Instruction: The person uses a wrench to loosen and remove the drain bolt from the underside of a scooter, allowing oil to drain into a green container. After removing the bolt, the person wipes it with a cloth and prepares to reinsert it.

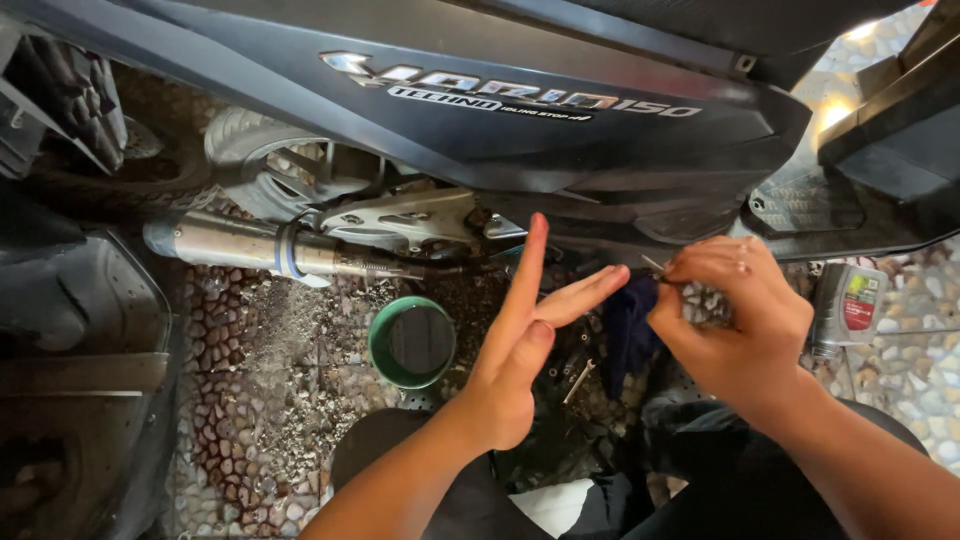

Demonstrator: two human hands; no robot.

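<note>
— What are our hands doing?

— Our right hand (735, 325) has its fingers (700, 268) pressed together. They pinch a thin metal piece (652, 264). Only its small tip sticks out, just to the left of those fingertips.

— And our left hand (520, 350)?

— Its fingers (590, 293) are spread apart and hold nothing. One points straight up at the scooter body (560, 110). Two others reach across toward the right hand. Their tips are just beside the metal piece, but we cannot tell if they touch it.

— What is that dark thing?

— A dark blue cloth (628, 330). It hangs just under the left fingertips and right beside the right hand.

— What lies below our fingers?

— A small silver wrench (578, 381) on the pebble floor (250, 400), under the left hand's fingers. There is a green round bowl (412, 342) to the left of that hand, a little way off.

— Anything else?

— A shiny exhaust pipe (250, 248) sits far to the left of our fingers, and a grey oil bottle (846, 308) stands to the right of the right hand, near it.
</note>
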